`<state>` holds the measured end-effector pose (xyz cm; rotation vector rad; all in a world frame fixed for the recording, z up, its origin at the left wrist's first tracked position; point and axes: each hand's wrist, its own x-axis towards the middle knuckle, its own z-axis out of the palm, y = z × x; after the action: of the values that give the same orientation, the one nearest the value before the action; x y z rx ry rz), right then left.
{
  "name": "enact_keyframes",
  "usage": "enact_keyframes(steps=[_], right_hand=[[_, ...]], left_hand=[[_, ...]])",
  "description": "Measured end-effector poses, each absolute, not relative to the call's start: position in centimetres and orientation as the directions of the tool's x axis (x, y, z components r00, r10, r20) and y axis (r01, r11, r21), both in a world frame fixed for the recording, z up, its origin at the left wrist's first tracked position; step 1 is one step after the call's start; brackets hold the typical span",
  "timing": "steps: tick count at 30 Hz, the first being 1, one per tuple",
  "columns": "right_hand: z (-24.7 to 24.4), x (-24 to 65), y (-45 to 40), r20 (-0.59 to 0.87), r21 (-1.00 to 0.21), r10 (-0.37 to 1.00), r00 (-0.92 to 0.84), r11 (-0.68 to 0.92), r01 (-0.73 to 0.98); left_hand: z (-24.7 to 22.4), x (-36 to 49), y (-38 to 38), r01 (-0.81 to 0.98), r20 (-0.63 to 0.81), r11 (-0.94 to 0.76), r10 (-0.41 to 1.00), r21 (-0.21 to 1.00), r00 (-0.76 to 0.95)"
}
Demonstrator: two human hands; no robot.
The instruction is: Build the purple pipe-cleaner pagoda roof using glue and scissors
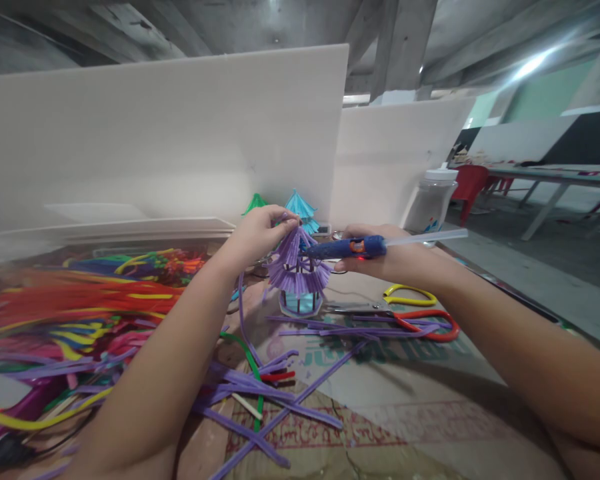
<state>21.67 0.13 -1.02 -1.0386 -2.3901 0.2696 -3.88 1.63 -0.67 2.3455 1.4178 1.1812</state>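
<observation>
A small pagoda (300,277) with a two-tier purple pipe-cleaner roof stands upright on the cardboard. My left hand (267,230) pinches the peak of its roof. In my right hand (370,263) is a blue glue gun (347,247), its nozzle against or very near the upper roof and a clear glue stick jutting out of its rear end. Scissors (425,320) with red and yellow handles lie below the right hand. Purple pipe cleaners (275,390) are strewn in front. Behind the pagoda are a turquoise roof (300,207) and a green roof (255,202), partly hidden.
Many coloured pipe cleaners (80,300) fill the left side. A clear bottle (430,200) with a white lid stands at the back right. White boards (160,133) wall off the back. Beyond them are a red chair (470,187) and a table (550,175).
</observation>
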Motion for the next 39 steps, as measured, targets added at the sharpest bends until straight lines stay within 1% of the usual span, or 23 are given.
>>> enact_keyframes(steps=[8,22,34,39], right_hand=[[-0.95,21.62,0.03,0.365,-0.355,0.743,-0.561,0.668,0.654],[-1.23,21.65,0.34,0.396,-0.377,0.715,-0.575,0.698,0.608],[-1.08,21.42,0.05,0.411,-0.380,0.734,-0.541,0.677,0.630],[-1.03,21.25,-0.15,0.390,-0.397,0.744,-0.543,0.668,0.629]], left_hand=[[-0.61,-3.84,1.58,0.691,0.538,-0.526,0.811,0.496,0.231],[-0.57,-3.71,1.65,0.687,0.536,-0.525,0.813,0.503,0.229],[-0.42,-3.65,1.47,0.703,0.539,-0.519,0.811,0.487,0.225],[-0.45,-3.66,1.54,0.701,0.536,-0.519,0.813,0.489,0.228]])
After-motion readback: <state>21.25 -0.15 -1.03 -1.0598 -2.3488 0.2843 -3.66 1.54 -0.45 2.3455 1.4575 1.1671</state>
